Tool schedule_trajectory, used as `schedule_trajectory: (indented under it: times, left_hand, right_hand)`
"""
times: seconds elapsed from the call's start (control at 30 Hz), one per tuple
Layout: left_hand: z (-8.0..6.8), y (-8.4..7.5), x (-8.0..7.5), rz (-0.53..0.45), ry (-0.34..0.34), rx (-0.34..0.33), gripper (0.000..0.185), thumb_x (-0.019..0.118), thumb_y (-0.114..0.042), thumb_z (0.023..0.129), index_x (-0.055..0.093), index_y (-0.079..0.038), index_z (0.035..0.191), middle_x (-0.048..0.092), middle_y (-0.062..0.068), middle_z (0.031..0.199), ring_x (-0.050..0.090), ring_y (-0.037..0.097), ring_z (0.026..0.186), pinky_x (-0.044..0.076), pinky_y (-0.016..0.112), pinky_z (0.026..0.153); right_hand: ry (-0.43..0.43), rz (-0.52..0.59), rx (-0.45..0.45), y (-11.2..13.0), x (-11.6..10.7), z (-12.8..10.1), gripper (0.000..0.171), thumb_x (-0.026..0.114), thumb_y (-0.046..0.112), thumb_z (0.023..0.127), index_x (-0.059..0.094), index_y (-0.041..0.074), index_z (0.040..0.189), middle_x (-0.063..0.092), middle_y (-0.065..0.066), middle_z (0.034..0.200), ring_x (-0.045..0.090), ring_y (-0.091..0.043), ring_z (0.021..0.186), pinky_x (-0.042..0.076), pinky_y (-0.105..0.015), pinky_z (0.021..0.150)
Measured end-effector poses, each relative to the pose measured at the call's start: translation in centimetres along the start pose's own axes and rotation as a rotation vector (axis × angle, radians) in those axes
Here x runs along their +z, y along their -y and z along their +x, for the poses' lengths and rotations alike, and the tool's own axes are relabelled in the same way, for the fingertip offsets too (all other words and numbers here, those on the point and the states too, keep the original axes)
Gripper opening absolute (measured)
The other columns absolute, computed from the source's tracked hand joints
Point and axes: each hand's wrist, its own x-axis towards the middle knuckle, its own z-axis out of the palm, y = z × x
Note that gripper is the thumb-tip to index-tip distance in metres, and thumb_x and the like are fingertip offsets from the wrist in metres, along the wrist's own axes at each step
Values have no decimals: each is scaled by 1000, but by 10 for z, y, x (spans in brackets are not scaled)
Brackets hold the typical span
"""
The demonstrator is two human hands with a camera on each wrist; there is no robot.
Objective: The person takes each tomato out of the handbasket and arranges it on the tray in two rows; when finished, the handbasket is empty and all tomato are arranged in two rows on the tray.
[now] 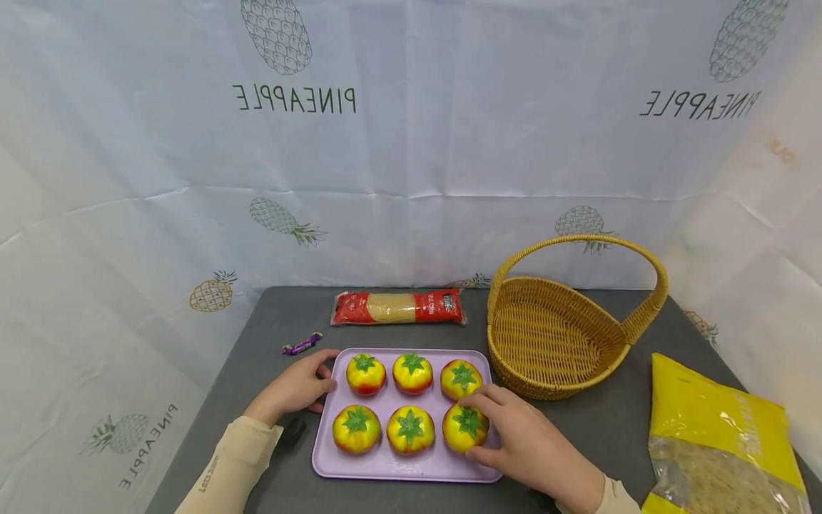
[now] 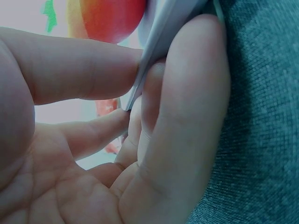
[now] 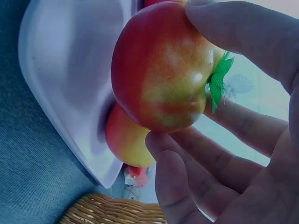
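A lilac tray point(image 1: 385, 467) on the grey table holds several yellow-red tomatoes with green tops. My right hand point(image 1: 514, 435) curls its fingers round the front right tomato point(image 1: 464, 430); in the right wrist view the thumb and fingers enclose this tomato point(image 3: 161, 70) just above the tray point(image 3: 65, 79). My left hand point(image 1: 298, 389) grips the tray's left rim; in the left wrist view the thumb lies over the tray edge point(image 2: 161, 51) and the fingers point(image 2: 187, 121) are tucked beneath it.
An empty wicker basket point(image 1: 552, 332) with a handle stands right of the tray. A red and clear noodle packet point(image 1: 398, 307) lies behind it, a purple candy wrapper point(image 1: 302, 345) at the left. A yellow bag point(image 1: 719, 435) lies at the front right.
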Motion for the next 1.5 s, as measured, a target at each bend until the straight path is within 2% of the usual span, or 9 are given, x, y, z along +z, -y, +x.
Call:
schedule_trajectory:
  times: [0.27, 0.53, 0.83, 1.1, 1.33, 1.5]
  left_hand:
    - [-1, -2, 0, -3, 1, -2, 63, 72, -8, 98, 51, -11, 157, 61, 13, 108, 64, 23, 76, 66, 34, 62]
    - [-2, 0, 1, -9, -3, 7, 63, 72, -7, 97, 52, -11, 156, 61, 12, 107, 63, 22, 78, 66, 35, 61]
    - [0, -2, 3, 4, -6, -4, 63, 72, -8, 98, 52, -12, 157, 61, 12, 108, 63, 23, 77, 66, 34, 62]
    - [-2, -2, 3, 2, -2, -13, 63, 73, -7, 98, 52, -12, 157, 60, 12, 107, 63, 23, 79, 66, 34, 63]
    - [-3, -1, 3, -1, -4, -14, 62, 72, -8, 99, 52, -12, 157, 60, 12, 107, 63, 23, 79, 66, 34, 63]
    - [-2, 0, 1, 5, -8, -12, 63, 72, -8, 99, 51, -11, 158, 61, 12, 108, 64, 23, 78, 66, 34, 63]
  right_hand:
    - [21, 2, 24, 2, 4, -1, 63, 97, 40, 78, 71, 29, 134, 64, 14, 127, 59, -3, 105, 63, -39, 92]
    - [63, 8, 59, 1, 10, 0, 64, 97, 42, 79, 70, 30, 135, 64, 11, 132, 61, -8, 112, 63, -48, 101]
    - [48, 9, 65, -2, 11, -4, 64, 97, 42, 78, 70, 31, 134, 63, 15, 127, 58, -2, 105, 63, -41, 96]
    - [97, 55, 89, -1, 10, -3, 64, 97, 44, 78, 69, 32, 135, 63, 12, 129, 59, -6, 107, 63, -46, 99]
    - [79, 41, 57, -3, 9, -4, 63, 97, 43, 78, 69, 32, 134, 62, 15, 126, 57, -1, 103, 63, -37, 91]
    - [63, 53, 43, -3, 6, -6, 63, 96, 45, 79, 69, 33, 135, 62, 16, 128, 59, -2, 106, 63, -38, 93]
